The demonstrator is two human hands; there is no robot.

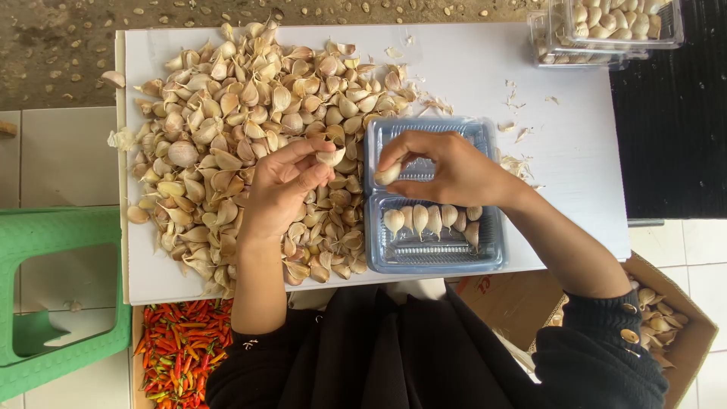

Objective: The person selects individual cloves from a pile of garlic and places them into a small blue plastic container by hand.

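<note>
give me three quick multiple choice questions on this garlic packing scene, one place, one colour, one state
1. Where does the pile of garlic cloves lie from the clear plastic tray?
A. on its left
B. on its right
C. inside it

2. What colour is the plastic stool?
A. blue
B. green
C. yellow

3. What does the right hand hold?
A. nothing
B. a chilli
C. a garlic clove

Answers:
1 A, the heap covers the white board left of the tray.
2 B, its frame is green.
3 C, its grip pinches a clove above the tray, while the left hand pinches another.
</note>
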